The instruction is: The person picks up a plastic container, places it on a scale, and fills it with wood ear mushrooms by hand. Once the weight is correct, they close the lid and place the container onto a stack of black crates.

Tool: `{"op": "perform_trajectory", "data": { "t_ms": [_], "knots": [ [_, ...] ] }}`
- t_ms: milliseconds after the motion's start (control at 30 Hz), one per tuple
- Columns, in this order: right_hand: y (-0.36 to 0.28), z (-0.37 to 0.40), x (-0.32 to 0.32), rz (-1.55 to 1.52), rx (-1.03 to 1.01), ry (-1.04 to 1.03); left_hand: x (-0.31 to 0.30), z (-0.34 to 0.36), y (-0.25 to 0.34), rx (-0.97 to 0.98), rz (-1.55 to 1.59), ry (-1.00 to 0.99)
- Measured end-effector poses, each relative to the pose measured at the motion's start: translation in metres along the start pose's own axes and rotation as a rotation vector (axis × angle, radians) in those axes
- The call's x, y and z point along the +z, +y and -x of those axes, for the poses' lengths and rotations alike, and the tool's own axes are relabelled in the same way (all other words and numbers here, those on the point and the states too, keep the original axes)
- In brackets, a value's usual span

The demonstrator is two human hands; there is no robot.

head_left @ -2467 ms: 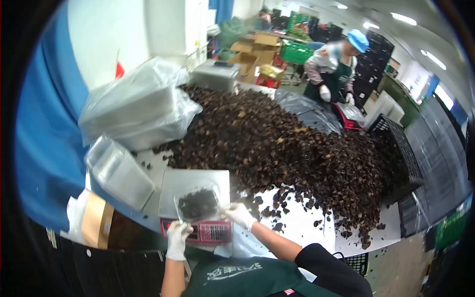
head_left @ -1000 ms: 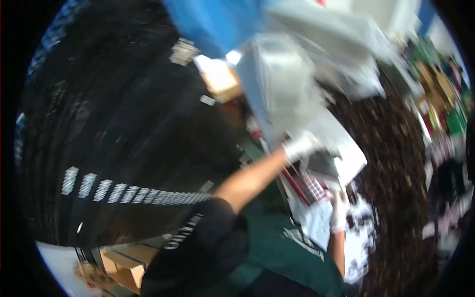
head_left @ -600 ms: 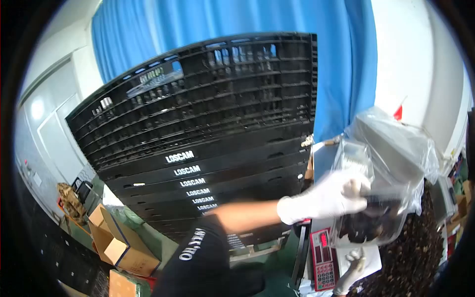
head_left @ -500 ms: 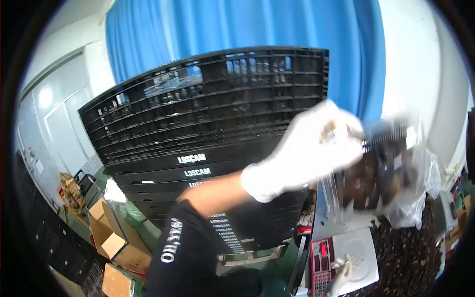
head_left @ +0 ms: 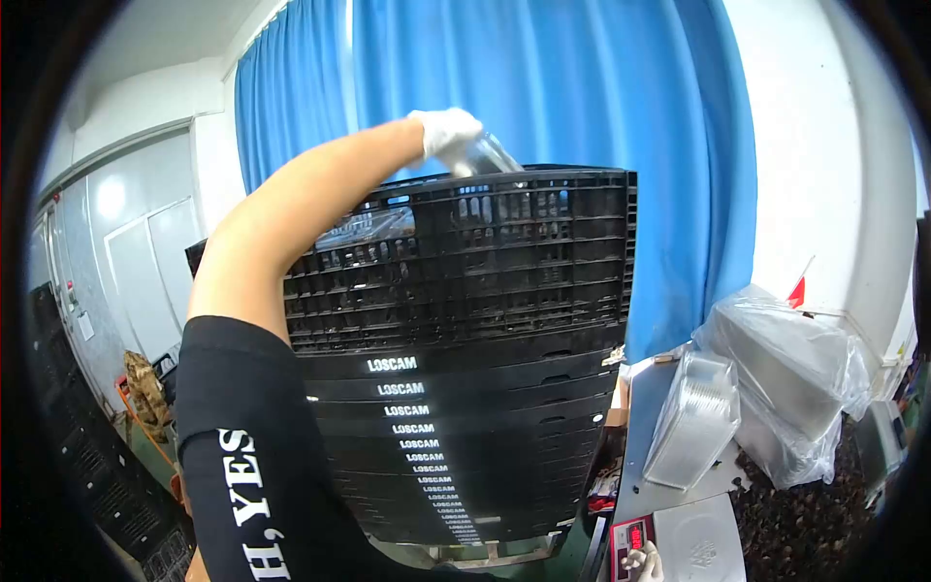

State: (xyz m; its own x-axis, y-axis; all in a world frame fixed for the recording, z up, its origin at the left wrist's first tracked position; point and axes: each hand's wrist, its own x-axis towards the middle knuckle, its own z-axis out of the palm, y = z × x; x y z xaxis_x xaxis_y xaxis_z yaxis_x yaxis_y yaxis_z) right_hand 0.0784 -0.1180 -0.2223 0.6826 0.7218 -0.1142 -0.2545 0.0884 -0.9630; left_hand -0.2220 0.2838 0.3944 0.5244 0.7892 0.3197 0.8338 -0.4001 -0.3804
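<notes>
My left hand [head_left: 448,134]: grasping clear tub [head_left: 498,156] — crate rim [head_left: 582,176] could snag, tip it. My right hand [head_left: 644,563]: at scale [head_left: 690,539], grip unclear.

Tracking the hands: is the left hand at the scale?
No, the left hand holds a clear container at the top black crate's rim.

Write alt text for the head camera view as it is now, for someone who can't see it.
A gloved left hand holds a clear plastic container at the top rim of a black crate above a stack labelled LOSCAM, before a blue curtain. At lower right, the gloved right hand is at a red-and-silver scale, near nested clear trays.
</notes>
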Motion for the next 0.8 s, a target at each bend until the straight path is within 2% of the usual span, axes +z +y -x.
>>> {"op": "perform_trajectory", "data": {
  "t_ms": [33, 100, 167, 200, 300, 333, 367, 433, 467, 500, 567, 600, 633, 700, 733, 800],
  "knots": [
    [0.001, 0.002, -0.002, -0.001, 0.007, 0.009, 0.018, -0.006, 0.005, 0.108, -0.277, -0.01],
    [0.011, 0.004, -0.008, -0.066, 0.023, 0.045, 0.03, -0.013, 0.013, 0.139, -0.035, -0.123],
    [0.015, 0.007, -0.014, -0.116, 0.043, 0.088, 0.028, 0.003, 0.034, -0.075, 0.06, -0.141],
    [0.016, 0.008, -0.018, -0.154, 0.063, 0.117, 0.022, -0.002, 0.031, -0.068, 0.045, -0.268],
    [0.028, 0.005, -0.032, -0.22, 0.062, 0.111, 0.028, 0.0, 0.027, -0.114, 0.192, -0.188],
    [0.028, 0.004, -0.034, -0.236, 0.092, 0.127, 0.02, 0.007, 0.033, -0.049, 0.032, -0.24],
    [0.027, 0.004, -0.034, -0.237, 0.091, 0.13, 0.013, 0.014, 0.04, -0.046, 0.032, -0.239],
    [0.022, 0.003, -0.035, -0.202, 0.073, 0.149, 0.005, 0.021, 0.052, -0.056, 0.388, -0.499],
    [0.021, 0.003, -0.034, -0.242, 0.076, 0.154, 0.014, 0.012, 0.043, -0.042, 0.458, -0.523],
    [0.023, 0.002, -0.036, -0.238, 0.074, 0.154, 0.021, 0.001, 0.037, -0.043, 0.462, -0.522],
    [0.032, -0.003, -0.04, -0.241, 0.033, 0.118, 0.033, -0.019, 0.023, -0.107, -0.071, -0.337],
    [0.033, -0.003, -0.038, -0.24, 0.027, 0.125, 0.043, -0.03, 0.02, -0.074, -0.075, -0.155],
    [0.025, 0.0, -0.034, -0.211, 0.038, 0.124, 0.04, -0.032, 0.026, -0.079, -0.069, -0.146],
    [0.023, 0.002, -0.032, -0.223, 0.057, 0.124, 0.039, -0.033, 0.035, -0.136, -0.004, 0.053],
    [0.022, 0.005, -0.032, -0.214, 0.038, 0.109, 0.038, -0.032, 0.032, -0.141, 0.003, 0.051],
    [0.017, 0.007, -0.032, -0.208, 0.057, 0.107, 0.027, -0.035, 0.021, -0.11, 0.126, -0.13]
  ]
}}
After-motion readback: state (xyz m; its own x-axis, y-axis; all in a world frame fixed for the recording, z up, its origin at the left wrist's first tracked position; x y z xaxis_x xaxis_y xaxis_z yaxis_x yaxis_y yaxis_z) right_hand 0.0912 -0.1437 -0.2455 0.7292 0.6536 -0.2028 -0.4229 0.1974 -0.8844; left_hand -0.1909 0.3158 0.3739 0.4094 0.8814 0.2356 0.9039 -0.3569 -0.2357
